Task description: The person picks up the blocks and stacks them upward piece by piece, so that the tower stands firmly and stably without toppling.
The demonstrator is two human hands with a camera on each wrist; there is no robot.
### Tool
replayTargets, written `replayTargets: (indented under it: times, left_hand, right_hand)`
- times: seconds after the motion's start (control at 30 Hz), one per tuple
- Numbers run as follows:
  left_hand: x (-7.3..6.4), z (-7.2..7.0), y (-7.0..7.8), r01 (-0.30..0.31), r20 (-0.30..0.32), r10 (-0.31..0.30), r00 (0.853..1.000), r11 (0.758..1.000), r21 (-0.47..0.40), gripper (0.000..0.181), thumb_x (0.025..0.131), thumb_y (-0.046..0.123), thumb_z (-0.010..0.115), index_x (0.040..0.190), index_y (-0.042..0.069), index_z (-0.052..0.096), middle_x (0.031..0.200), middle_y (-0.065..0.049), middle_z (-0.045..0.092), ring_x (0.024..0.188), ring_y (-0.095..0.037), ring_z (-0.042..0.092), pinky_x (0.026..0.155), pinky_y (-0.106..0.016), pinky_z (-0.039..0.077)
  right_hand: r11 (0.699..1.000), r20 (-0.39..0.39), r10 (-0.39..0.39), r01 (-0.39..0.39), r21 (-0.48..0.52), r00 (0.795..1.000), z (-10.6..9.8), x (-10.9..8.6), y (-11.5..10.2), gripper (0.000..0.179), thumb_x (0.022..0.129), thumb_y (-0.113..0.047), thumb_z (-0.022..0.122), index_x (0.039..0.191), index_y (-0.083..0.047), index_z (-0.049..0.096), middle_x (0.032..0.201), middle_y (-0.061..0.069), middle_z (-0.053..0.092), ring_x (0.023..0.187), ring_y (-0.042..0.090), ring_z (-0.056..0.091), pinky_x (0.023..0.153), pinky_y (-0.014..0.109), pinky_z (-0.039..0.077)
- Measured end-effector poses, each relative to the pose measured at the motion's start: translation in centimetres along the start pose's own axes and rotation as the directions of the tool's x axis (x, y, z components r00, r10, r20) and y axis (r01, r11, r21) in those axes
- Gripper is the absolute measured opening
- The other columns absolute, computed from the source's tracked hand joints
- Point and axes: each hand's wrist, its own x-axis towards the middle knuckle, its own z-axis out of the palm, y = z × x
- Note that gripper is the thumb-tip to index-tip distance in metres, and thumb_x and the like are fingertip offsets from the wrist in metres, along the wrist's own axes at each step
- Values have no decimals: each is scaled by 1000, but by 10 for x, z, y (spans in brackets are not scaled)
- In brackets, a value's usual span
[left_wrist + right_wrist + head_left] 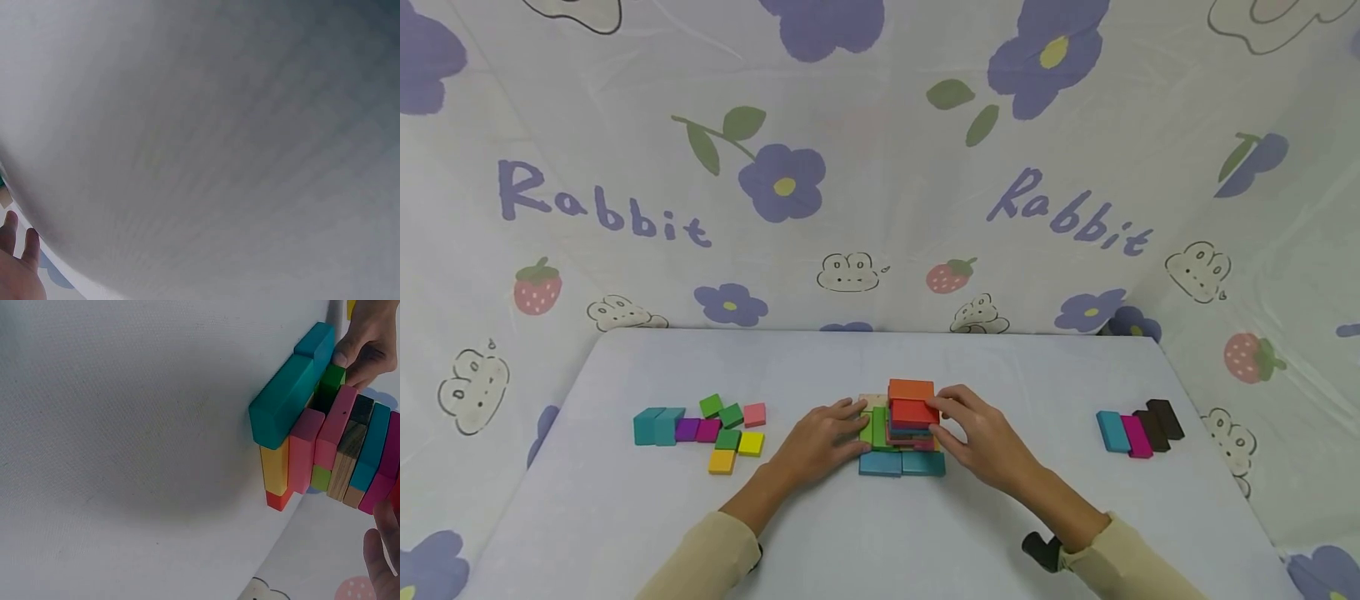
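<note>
A layered stack of coloured wooden blocks stands at the middle of the table, topped by a red block (pixel 914 413) and an orange block (pixel 912 389). My left hand (pixel 823 446) is at the stack's left side, fingers extended and fingertips right at the green blocks (pixel 878 429). On the other side, my right hand (pixel 988 442) touches the red block's right edge with its fingertips. Two teal blocks (pixel 281 403) lie along the front. Pink blocks (pixel 306 447), a wood-grain block (pixel 347 459) and a magenta block (pixel 378 492) show in the layers.
Loose blocks lie on the left: teal blocks (pixel 658 426), a purple block (pixel 687 430), a yellow block (pixel 751 443) and several others. To the right sit a blue block (pixel 1113 432), a magenta block (pixel 1137 437) and dark brown blocks (pixel 1165 419). A patterned cloth (pixel 880 208) hangs behind the table.
</note>
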Motion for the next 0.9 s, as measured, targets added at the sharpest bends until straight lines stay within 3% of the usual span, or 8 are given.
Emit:
replayTargets:
  times: [0.27,0.47,0.7,0.9]
  left_hand:
    - [0,0,1,11,9,-11,1000,1000,9,52,93,40,70,136,12,61,147,-4,52,140,-28,43,111,-50,39]
    - [0,0,1,1,1,-2,1000,1000,18,52,92,39,70,135,11,62,147,-4,53,139,-28,44,110,-50,40]
    - [0,0,1,20,18,-21,1000,1000,21,53,93,42,69,137,13,60,148,-3,51,140,-27,43,110,-50,39]
    - [0,1,1,16,13,-16,1000,1000,15,52,93,41,69,136,13,61,148,-3,52,140,-27,43,111,-50,39]
  right_hand:
    - [1000,-27,21,-21,12,999,-3,-3,4,45,84,-17,82,125,-7,67,119,7,62,94,18,65,79,30,59]
    - [996,-115,82,-87,-35,990,-16,-19,32,48,81,-17,84,125,-8,65,115,8,68,92,22,67,76,36,60]
    - [968,-246,205,-233,-91,947,-39,-53,84,50,79,-11,85,124,-2,65,108,16,72,93,32,67,77,53,57]
    - [907,-270,340,-390,-157,901,-58,-87,121,48,81,-12,82,124,0,63,107,22,71,94,43,64,72,59,51]
